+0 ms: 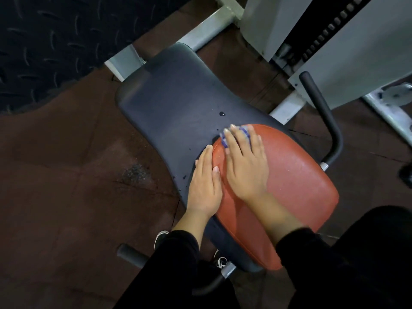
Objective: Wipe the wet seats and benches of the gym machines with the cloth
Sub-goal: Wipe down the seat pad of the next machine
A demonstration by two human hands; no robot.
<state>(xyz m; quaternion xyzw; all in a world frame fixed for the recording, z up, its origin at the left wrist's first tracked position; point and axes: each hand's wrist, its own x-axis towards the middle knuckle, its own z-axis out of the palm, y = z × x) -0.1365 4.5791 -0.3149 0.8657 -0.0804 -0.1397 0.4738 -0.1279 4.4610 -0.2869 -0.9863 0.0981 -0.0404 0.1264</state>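
A gym machine seat is seen from above, made of a dark blue-black pad [176, 94] and a red pad [296, 181] that overlaps its near end. The right hand [245, 161] is laid flat on the red pad with its fingers straight and spread, and a blue cloth [245, 130] is pressed beneath the fingertips, right at the seam where the red pad meets the dark one. Only small parts of the cloth are shown between and beyond the fingers. The left hand [205, 184] is laid flat and relaxed just beside the right one, across the edge of the dark pad and the rim of the red pad, and nothing is held in it. Both forearms are covered by black sleeves [178, 248]. Water droplets [221, 113] are scattered on the dark pad, one larger drop ahead of the cloth and smaller ones near the left hand. A black handle [323, 112] is curved up to the right of the seat, and another black grip [131, 255] is seen at the lower left. The grey-white machine frame [200, 34] and a weight stack housing [334, 41] are placed behind the seat. The brown floor [66, 175] is marked by a dark damp patch [134, 172] to the left.
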